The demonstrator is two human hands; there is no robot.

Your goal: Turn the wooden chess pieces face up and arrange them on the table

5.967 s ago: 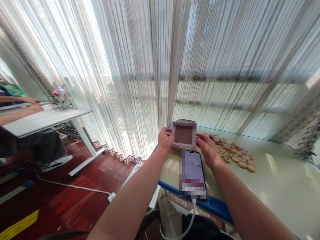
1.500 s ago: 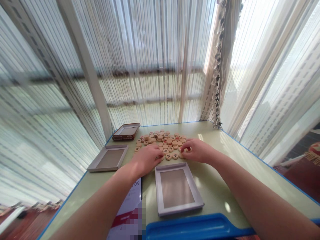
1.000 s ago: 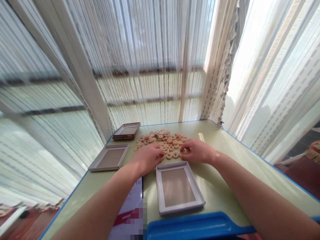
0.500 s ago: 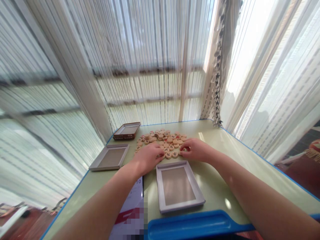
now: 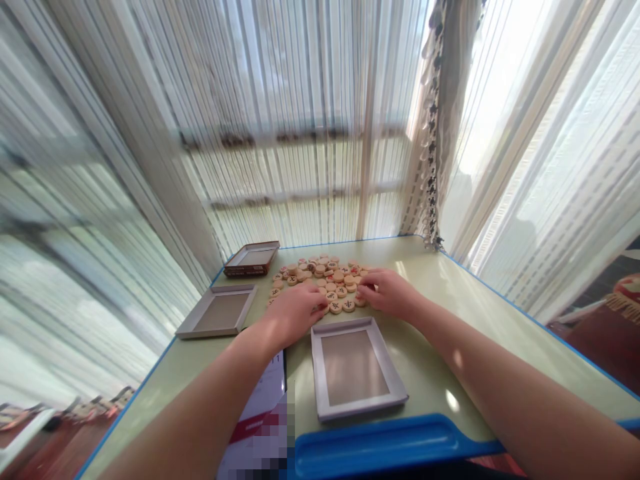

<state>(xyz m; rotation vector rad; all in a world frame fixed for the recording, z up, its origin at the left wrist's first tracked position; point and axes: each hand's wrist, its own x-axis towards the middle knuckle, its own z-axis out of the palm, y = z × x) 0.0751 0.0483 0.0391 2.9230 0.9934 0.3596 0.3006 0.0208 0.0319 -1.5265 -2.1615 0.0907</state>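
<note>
Several round wooden game pieces with red or black characters lie spread on the pale green table. My left hand rests palm down on the near left edge of the pile, fingers curled over some pieces. My right hand lies at the pile's near right edge, its fingertips pinched on pieces. Just in front of both hands sits an empty grey tray.
A second empty grey tray lies to the left, and a brown box lid sits behind it. A phone lies by my left forearm. A blue plastic edge runs along the table's front. Striped curtains surround the table.
Six seconds ago both hands held a tray beside the phone, facing another way. Over the last second and a half both hands stayed on the pieces, shifting only slightly.
</note>
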